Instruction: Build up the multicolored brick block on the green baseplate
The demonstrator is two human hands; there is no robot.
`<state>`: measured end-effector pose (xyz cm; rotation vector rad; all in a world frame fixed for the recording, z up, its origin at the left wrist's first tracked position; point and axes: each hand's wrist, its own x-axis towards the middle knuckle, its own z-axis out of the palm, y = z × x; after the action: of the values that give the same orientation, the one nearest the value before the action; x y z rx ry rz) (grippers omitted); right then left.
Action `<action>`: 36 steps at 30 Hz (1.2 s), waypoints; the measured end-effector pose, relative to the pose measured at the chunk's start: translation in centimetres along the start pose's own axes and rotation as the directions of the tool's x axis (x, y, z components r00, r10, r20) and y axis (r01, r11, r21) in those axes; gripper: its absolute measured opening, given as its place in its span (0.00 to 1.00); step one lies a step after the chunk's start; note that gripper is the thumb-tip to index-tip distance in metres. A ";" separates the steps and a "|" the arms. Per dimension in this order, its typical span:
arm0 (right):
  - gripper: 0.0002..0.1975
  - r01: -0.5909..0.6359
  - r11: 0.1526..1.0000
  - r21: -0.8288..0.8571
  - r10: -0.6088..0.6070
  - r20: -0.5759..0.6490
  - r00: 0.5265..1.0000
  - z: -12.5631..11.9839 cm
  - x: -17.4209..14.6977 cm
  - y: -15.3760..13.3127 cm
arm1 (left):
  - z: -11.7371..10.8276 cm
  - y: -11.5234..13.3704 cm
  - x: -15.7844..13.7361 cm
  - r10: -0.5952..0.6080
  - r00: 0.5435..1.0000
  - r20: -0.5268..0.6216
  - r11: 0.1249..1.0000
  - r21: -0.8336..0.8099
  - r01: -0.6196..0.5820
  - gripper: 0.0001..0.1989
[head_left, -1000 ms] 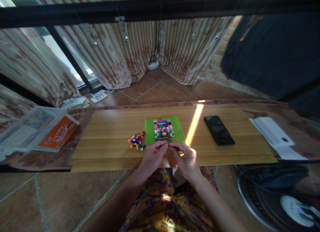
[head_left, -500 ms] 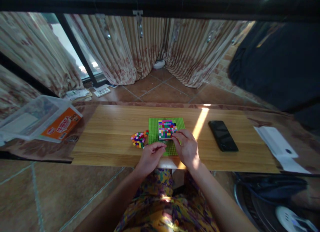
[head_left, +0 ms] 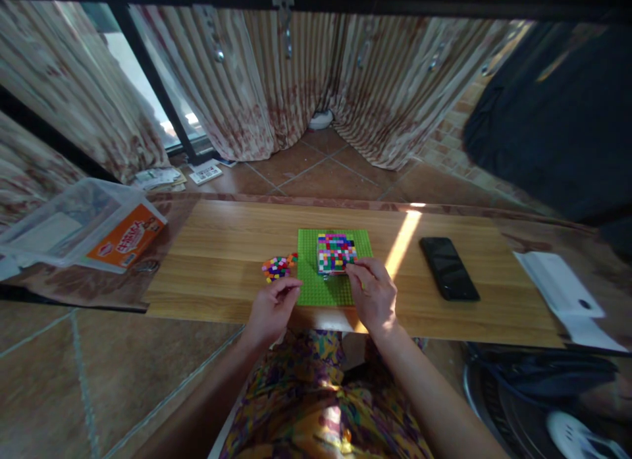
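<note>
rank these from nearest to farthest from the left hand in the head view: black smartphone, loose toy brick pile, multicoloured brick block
From the left hand:
1. Loose toy brick pile: just beyond it, left of the green baseplate.
2. Multicoloured brick block: to the right, on the baseplate.
3. Black smartphone: farther right, on the wooden tabletop.

Black phone (head_left: pixel 449 269) lying flat; orange-labelled clear box (head_left: pixel 127 239) at far left; striped curtains (head_left: pixel 261 83) hanging behind.

The orange label (head_left: pixel 129 240) on the box (head_left: pixel 111 197) bears unreadable white characters (head_left: pixel 133 236).
</note>
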<state>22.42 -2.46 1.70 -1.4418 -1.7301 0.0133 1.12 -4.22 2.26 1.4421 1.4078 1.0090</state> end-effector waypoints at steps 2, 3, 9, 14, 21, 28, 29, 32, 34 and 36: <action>0.10 0.007 1.000 0.002 -0.007 -0.005 1.000 0.1 -0.2 0.2 | -0.8 -0.5 0.0 0.101 0.994 -0.030 0.984 0.151 -0.096 0.09; 0.10 0.008 1.000 0.003 -0.008 -0.005 1.000 0.1 -0.2 0.2 | -1.1 -0.7 0.0 0.151 0.988 -0.030 0.960 0.241 -0.139 0.08; 0.11 -0.031 0.999 -0.037 0.032 0.029 0.999 -0.3 -0.1 0.3 | -1.3 -1.1 0.3 0.375 0.926 0.045 0.733 0.597 -0.326 0.09; 0.11 -0.039 0.999 0.015 0.039 0.020 0.999 -1.4 -0.8 -0.1 | -1.1 -1.1 0.7 0.400 0.912 0.091 0.635 0.690 -0.347 0.09; 0.11 -0.098 0.992 0.074 0.097 0.021 0.995 -3.2 -3.2 0.0 | -1.0 -0.9 1.3 0.375 0.921 0.102 0.605 0.726 -0.327 0.07; 0.09 -0.199 0.978 0.065 0.199 0.015 0.980 -4.6 -4.4 1.5 | -0.4 -1.0 1.9 0.387 0.919 0.076 0.619 0.717 -0.320 0.04; 0.09 -0.218 0.973 0.072 0.218 0.008 0.976 -4.7 -4.4 1.8 | -0.4 -0.9 2.0 0.393 0.917 0.067 0.636 0.701 -0.324 0.04; 0.09 -0.270 0.960 0.068 0.272 -0.027 0.962 -4.8 -4.2 2.7 | -0.1 -0.1 2.0 0.405 0.913 0.034 0.699 0.632 -0.334 0.04; 0.09 -0.305 0.951 0.048 0.307 -0.039 0.951 -4.5 -4.3 3.3 | 0.4 0.9 2.1 0.391 0.920 0.038 0.740 0.581 -0.339 0.04; 0.10 -0.328 0.945 0.015 0.328 -0.026 0.944 -4.1 -4.4 3.7 | 1.1 2.1 2.3 0.379 0.924 0.046 0.775 0.529 -0.345 0.03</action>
<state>27.67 -6.82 -0.20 -1.6988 -1.4470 0.1798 2.87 -1.99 3.89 2.1768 1.5647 0.9378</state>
